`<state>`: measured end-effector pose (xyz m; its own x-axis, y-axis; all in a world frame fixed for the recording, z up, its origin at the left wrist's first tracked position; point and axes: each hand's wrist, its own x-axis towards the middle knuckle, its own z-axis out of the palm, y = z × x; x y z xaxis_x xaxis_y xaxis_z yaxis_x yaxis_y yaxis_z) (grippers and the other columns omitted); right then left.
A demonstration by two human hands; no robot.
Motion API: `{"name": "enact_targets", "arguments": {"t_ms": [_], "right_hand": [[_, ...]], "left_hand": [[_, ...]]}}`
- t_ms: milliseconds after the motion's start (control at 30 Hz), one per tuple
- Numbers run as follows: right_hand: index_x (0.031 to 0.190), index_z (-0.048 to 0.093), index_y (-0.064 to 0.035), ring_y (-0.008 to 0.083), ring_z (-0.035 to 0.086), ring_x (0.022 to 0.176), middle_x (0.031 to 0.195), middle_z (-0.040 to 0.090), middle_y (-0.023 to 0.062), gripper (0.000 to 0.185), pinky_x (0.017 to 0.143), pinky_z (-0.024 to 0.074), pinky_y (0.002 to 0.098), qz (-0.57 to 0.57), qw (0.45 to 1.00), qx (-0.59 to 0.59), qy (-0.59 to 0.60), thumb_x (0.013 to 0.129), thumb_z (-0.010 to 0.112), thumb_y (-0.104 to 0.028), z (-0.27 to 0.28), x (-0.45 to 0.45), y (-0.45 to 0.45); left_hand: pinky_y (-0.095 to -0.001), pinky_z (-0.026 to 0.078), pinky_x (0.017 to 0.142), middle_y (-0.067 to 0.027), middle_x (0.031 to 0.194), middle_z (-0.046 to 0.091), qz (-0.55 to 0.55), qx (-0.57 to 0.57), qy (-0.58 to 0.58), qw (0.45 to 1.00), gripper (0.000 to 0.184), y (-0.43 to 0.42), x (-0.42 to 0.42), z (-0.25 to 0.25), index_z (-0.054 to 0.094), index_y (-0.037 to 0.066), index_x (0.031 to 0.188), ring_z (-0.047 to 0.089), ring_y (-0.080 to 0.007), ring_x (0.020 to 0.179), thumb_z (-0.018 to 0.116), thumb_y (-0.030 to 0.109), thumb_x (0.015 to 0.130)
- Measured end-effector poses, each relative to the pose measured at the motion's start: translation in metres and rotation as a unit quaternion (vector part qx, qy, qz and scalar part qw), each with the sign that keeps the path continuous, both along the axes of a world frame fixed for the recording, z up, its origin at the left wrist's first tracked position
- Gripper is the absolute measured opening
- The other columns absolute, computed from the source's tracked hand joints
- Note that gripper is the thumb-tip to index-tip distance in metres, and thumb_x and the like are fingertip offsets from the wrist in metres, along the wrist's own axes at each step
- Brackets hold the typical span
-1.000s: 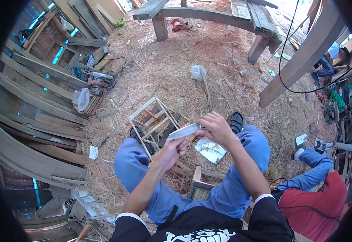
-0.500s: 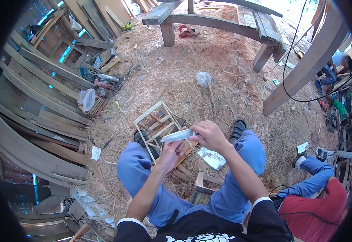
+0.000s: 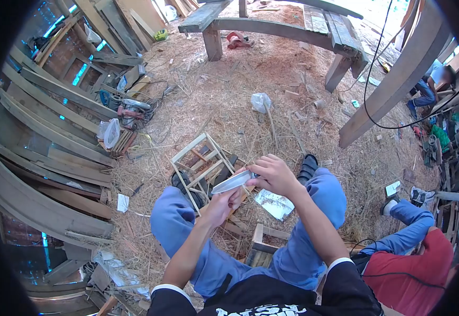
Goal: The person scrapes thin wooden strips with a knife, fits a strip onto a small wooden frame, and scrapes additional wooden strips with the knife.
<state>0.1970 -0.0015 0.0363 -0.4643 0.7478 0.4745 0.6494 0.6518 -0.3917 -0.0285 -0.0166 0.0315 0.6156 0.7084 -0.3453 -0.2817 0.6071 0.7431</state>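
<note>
My right hand (image 3: 275, 178) is closed around the handle end of a broad-bladed knife (image 3: 231, 183), whose pale metal blade points left. Just under the blade, my left hand (image 3: 225, 204) is closed with its fingertips near the edge. Whatever it grips is mostly hidden by the blade and fingers. Both hands are above the space between my knees. Beyond the left hand, a small frame of light wooden slats (image 3: 204, 164) stands tilted by my foot. A second small wooden frame (image 3: 265, 243) sits between my legs.
Straw and shavings cover the ground. A white sheet (image 3: 275, 204) lies near my right foot. Planks (image 3: 50, 152) and a power tool (image 3: 134, 110) are at left, a wooden bench (image 3: 277, 29) ahead. A post (image 3: 398, 79) with a black cable and a person in red (image 3: 411, 268) are at right.
The knife blade has tilted, its left end dropping slightly and more of its flat side showing. Both hands keep their hold and have barely shifted. The whole view has moved a little.
</note>
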Motion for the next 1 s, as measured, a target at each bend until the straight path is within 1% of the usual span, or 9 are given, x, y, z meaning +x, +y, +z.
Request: {"name": "enact_targets", "arguments": {"t_ms": [233, 300, 433, 467, 533, 667, 800, 867, 1000], "right_hand": [[0.096, 0.066, -0.0092, 0.0242, 0.061, 0.080, 0.079, 0.059, 0.0049, 0.040, 0.073, 0.0461, 0.0371, 0.003, 1.000, 0.004, 0.013, 0.090, 0.064, -0.048, -0.005, 0.015, -0.006], [0.095, 0.066, -0.0092, 0.0243, 0.061, 0.080, 0.079, 0.060, 0.0050, 0.040, 0.074, 0.0461, 0.0372, -0.009, 1.000, -0.020, -0.001, 0.090, 0.064, -0.049, -0.006, 0.019, -0.009], [0.094, 0.066, -0.0090, 0.0247, 0.062, 0.080, 0.080, 0.061, 0.0053, 0.039, 0.075, 0.0461, 0.0381, -0.033, 0.999, -0.035, -0.003, 0.090, 0.065, -0.048, -0.003, 0.028, -0.012], [0.094, 0.066, -0.0090, 0.0248, 0.062, 0.080, 0.080, 0.062, 0.0053, 0.038, 0.075, 0.0461, 0.0382, -0.050, 0.998, -0.027, 0.002, 0.090, 0.065, -0.047, -0.005, 0.032, -0.011], [0.093, 0.067, -0.0090, 0.0250, 0.062, 0.080, 0.080, 0.062, 0.0054, 0.037, 0.075, 0.0459, 0.0383, -0.083, 0.996, -0.012, 0.010, 0.090, 0.066, -0.045, -0.007, 0.043, -0.008], [0.092, 0.066, -0.0079, 0.0280, 0.062, 0.078, 0.079, 0.064, 0.0084, 0.035, 0.075, 0.0453, 0.0394, -0.131, 0.990, -0.053, 0.016, 0.090, 0.067, -0.043, -0.012, 0.055, -0.006], [0.092, 0.066, -0.0075, 0.0286, 0.062, 0.077, 0.077, 0.063, 0.0091, 0.035, 0.074, 0.0456, 0.0395, -0.124, 0.991, -0.042, 0.038, 0.090, 0.067, -0.042, -0.011, 0.044, -0.007], [0.093, 0.066, -0.0077, 0.0284, 0.062, 0.077, 0.078, 0.063, 0.0087, 0.035, 0.074, 0.0459, 0.0391, -0.099, 0.994, -0.039, 0.040, 0.090, 0.067, -0.042, -0.007, 0.033, -0.010], [0.094, 0.067, -0.0084, 0.0277, 0.062, 0.077, 0.078, 0.064, 0.0083, 0.034, 0.075, 0.0464, 0.0390, -0.032, 0.999, -0.019, 0.034, 0.090, 0.068, -0.042, -0.010, 0.012, -0.011]], "left_hand": [[-0.0210, 0.024, 0.054, 0.0060, 0.074, 0.028, -0.025, -0.040, -0.006, 0.999, 0.053, -0.003, 0.009, -0.002, 0.031, 0.017, 0.157, 0.029, -0.0042, 0.061, 0.046, 0.023, 0.107], [-0.0211, 0.024, 0.053, 0.0060, 0.074, 0.028, -0.034, -0.043, -0.005, 0.998, 0.053, -0.004, 0.012, -0.001, 0.030, 0.018, 0.157, 0.029, -0.0043, 0.060, 0.046, 0.022, 0.107], [-0.0220, 0.023, 0.050, 0.0059, 0.072, 0.028, -0.013, -0.045, 0.000, 0.999, 0.050, -0.003, 0.018, -0.010, 0.035, 0.019, 0.155, 0.029, -0.0045, 0.058, 0.046, 0.021, 0.106], [-0.0222, 0.023, 0.050, 0.0058, 0.072, 0.028, 0.000, -0.050, 0.003, 0.999, 0.050, -0.001, 0.015, -0.018, 0.036, 0.019, 0.155, 0.029, -0.0047, 0.057, 0.047, 0.020, 0.106], [-0.0224, 0.023, 0.049, 0.0060, 0.070, 0.028, 0.013, -0.050, 0.009, 0.999, 0.049, -0.001, 0.017, -0.016, 0.038, 0.020, 0.154, 0.028, -0.0048, 0.056, 0.047, 0.020, 0.106], [-0.0224, 0.023, 0.048, 0.0065, 0.068, 0.027, 0.010, -0.034, 0.006, 0.999, 0.049, -0.003, 0.017, -0.006, 0.039, 0.020, 0.154, 0.027, -0.0047, 0.054, 0.047, 0.018, 0.105], [-0.0223, 0.023, 0.048, 0.0065, 0.068, 0.028, 0.019, -0.036, -0.011, 0.999, 0.051, -0.006, 0.017, -0.004, 0.037, 0.020, 0.155, 0.028, -0.0047, 0.054, 0.046, 0.017, 0.105], [-0.0222, 0.024, 0.048, 0.0064, 0.068, 0.028, 0.013, -0.042, -0.001, 0.999, 0.053, -0.005, 0.012, -0.016, 0.033, 0.021, 0.157, 0.028, -0.0048, 0.055, 0.045, 0.017, 0.105], [-0.0217, 0.024, 0.048, 0.0064, 0.068, 0.028, 0.016, -0.040, 0.032, 0.999, 0.055, -0.004, 0.010, -0.016, 0.031, 0.020, 0.158, 0.029, -0.0051, 0.055, 0.044, 0.016, 0.105]]}}
